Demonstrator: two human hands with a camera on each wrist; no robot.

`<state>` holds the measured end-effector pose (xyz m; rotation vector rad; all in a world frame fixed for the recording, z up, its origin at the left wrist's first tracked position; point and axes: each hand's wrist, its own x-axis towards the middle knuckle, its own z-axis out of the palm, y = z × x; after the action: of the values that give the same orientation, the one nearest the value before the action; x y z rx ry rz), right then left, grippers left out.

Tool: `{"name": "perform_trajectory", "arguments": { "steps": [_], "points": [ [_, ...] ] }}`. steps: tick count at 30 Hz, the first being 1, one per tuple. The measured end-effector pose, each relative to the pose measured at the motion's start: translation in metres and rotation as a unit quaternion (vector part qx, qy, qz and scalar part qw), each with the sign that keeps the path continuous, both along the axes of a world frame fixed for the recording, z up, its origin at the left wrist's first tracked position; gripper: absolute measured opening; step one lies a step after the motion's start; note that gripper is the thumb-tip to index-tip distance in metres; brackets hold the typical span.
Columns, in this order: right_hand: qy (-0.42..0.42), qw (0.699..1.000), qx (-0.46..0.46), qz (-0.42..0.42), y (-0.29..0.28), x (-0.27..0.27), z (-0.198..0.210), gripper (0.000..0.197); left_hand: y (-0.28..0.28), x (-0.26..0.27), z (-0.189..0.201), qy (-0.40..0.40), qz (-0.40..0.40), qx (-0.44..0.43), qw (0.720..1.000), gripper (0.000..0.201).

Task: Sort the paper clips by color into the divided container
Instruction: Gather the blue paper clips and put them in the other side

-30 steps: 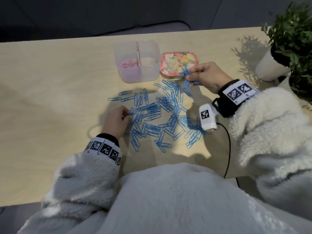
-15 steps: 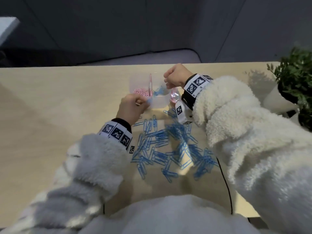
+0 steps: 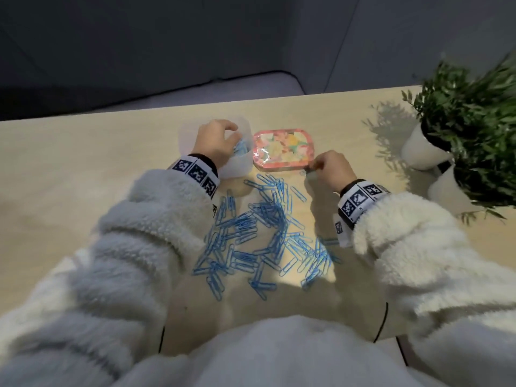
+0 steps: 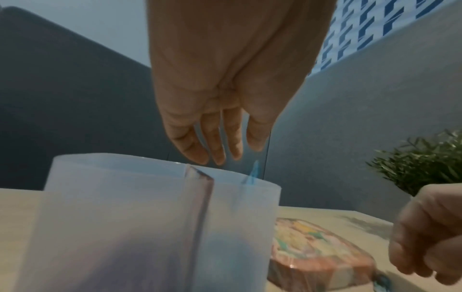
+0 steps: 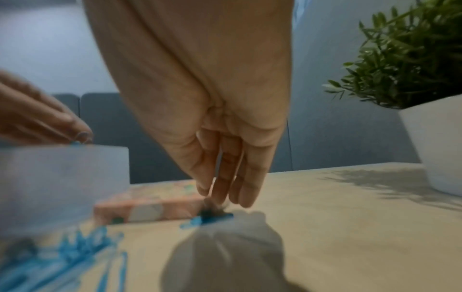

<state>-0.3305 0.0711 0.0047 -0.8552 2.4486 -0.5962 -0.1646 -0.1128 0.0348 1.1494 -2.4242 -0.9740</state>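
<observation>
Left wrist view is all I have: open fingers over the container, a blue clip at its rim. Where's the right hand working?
Observer: The right hand has its fingertips down on a blue clip on the table, at the floral box's near right corner. Its grip is unclear.
Operator: How much is left to sort?
Observer: A big pile of blue clips lies between the arms.
Operator: Blue going in the right compartment?
Observer: In the head view, blue shows under the left hand in the container's right compartment. The hand covers most of the left one.
</observation>
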Motion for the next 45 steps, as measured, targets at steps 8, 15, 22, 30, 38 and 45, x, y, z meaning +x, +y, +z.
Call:
{"name": "perform_trajectory", "arguments": {
  "steps": [8, 15, 22, 30, 38, 45],
  "points": [
    [0.161, 0.973, 0.064, 0.152, 0.018, 0.023, -0.029, 0.023, 0.052, 0.015, -0.033, -0.035, -0.225, -0.041, 0.973, 0.022],
    [0.089, 0.981, 0.052, 0.164, 0.016, 0.046, -0.027, 0.03, 0.066, 0.0, -0.06, -0.157, -0.303, -0.082, 0.936, 0.046],
    [0.09, 0.978, 0.132, 0.132, -0.001, 0.07, -0.026, 0.062, 0.071, 0.006, -0.064, -0.252, -0.313, -0.178, 0.898, 0.047],
    [0.104, 0.973, 0.065, 0.194, -0.005, 0.091, -0.034, 0.025, 0.074, 0.025, -0.068, -0.205, -0.282, -0.182, 0.92, 0.023],
    [0.085, 0.972, 0.065, 0.211, -0.005, 0.089, -0.027, 0.01, 0.077, 0.034, -0.066, -0.183, -0.241, -0.138, 0.943, 0.022],
    [0.004, 0.99, -0.026, 0.141, -0.028, 0.065, 0.018, 0.009, 0.073, 0.057, -0.06, -0.14, -0.132, -0.032, 0.981, 0.023]
  ]
}}
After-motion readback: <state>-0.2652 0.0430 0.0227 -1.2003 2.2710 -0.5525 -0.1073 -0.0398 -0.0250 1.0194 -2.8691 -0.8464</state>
